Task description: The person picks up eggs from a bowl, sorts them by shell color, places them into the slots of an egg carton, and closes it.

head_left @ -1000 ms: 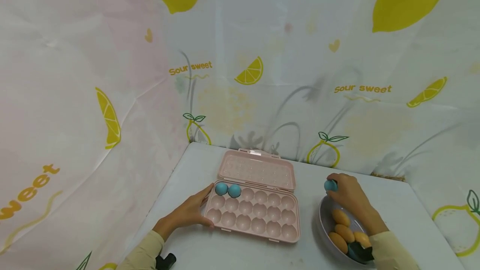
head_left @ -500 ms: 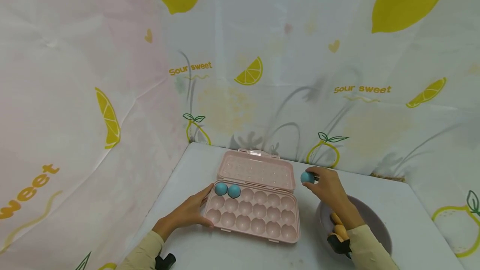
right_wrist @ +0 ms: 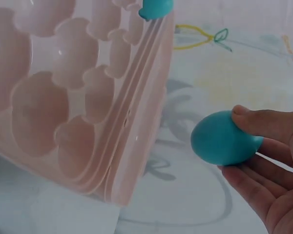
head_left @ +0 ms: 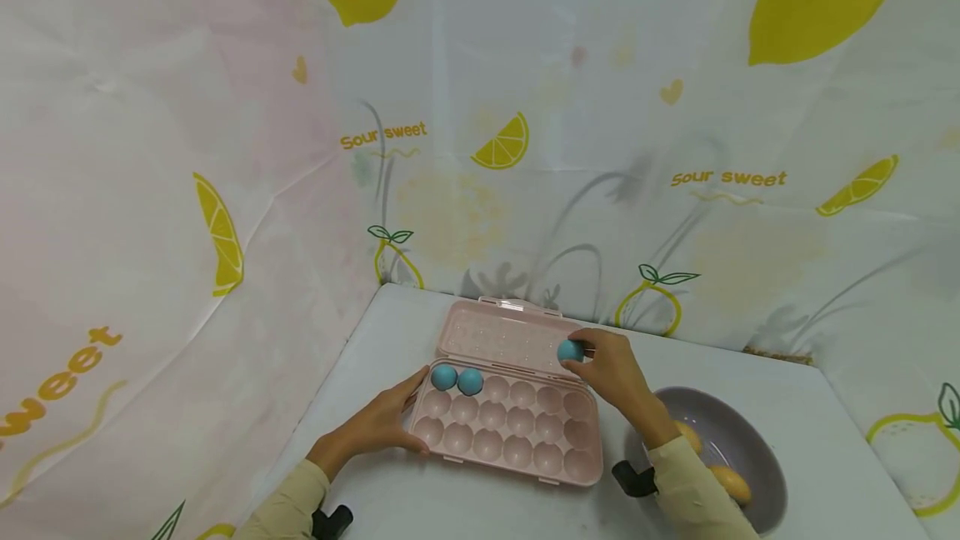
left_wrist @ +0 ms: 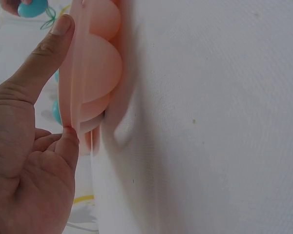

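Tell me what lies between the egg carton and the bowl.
Between carton and bowl, the head view shows a strip of white table, partly hidden by the right forearm and a black wrist-worn device.

The carton [head_left: 520, 422], two eggs [head_left: 470, 382] in its back row, lies left of the bowl [head_left: 761, 450].

A pale backdrop [head_left: 600, 127] printed with lemons [head_left: 501, 142], hearts [head_left: 671, 91] and "Sour sweet" lettering [head_left: 727, 178] rises behind a white table [head_left: 450, 507].

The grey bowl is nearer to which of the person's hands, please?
Right: the right hand, holding a blue egg, is left of and beyond the grey bowl; the left hand, gripping the pink egg tray, is farther left.
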Available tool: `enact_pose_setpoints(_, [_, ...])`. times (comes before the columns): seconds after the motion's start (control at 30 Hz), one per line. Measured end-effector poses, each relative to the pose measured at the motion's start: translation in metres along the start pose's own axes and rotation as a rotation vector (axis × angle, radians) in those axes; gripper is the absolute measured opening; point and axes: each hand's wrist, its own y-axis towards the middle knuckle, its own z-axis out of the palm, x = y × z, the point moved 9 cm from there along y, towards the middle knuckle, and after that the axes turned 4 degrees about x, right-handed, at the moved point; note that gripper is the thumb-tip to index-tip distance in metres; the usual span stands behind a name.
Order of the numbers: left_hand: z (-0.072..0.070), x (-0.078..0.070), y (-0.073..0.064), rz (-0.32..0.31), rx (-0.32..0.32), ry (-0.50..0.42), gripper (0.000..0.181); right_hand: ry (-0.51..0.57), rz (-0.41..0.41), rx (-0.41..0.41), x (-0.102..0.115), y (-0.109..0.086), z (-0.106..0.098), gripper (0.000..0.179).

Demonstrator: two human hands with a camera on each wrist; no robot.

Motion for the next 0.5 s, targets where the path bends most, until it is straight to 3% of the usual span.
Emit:
enact_pose_setpoints(0.33, [0.002, 0.003, 0.001, -0.006, 0.01, -0.017, 0.13, 0.076, 0.024, 0.045, 0.008, 0.007, 0.038, 0.029])
enact_pose_setpoints(0.5, [0.001, 0.001, 0.001, 0.026, 0.005, -0.039, 0.13, 0.153, 0.025, 0.068, 0.012, 0.011, 0.055, 0.025])
